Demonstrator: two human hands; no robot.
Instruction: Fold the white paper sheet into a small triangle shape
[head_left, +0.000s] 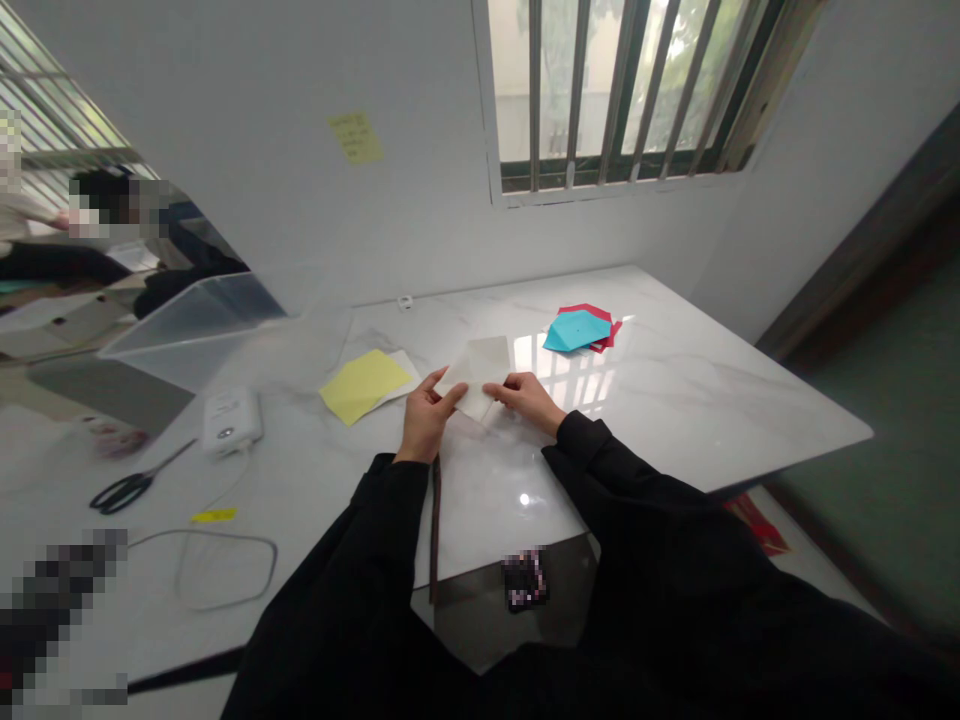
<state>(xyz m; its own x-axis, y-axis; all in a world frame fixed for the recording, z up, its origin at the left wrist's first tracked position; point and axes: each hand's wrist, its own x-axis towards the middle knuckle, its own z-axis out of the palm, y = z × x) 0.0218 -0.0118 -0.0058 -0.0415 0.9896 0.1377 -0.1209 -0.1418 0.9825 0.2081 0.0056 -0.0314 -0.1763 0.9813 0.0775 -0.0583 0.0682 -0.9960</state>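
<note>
Just above the marble-patterned table [660, 400], a sheet of cream paper [484, 365] is held between my two hands, and creases show on it. My left hand [427, 415] pinches its left edge, thumb on top. From the other side my right hand [529, 398] grips the lower right part between thumb and fingers. Beside my left hand lies a yellow sheet of paper [364, 385], partly over a white sheet [403, 378]. Farther back on the right, a folded blue paper [579, 329] rests on red folded paper [585, 309].
On the left are black-handled scissors [124, 490], a white device [230, 420] with a cable, a yellow strip [214, 515] and a clear plastic bin [195, 320]. People sit beyond at far left. A barred window [611, 100] and yellow note [355, 138] are on the wall.
</note>
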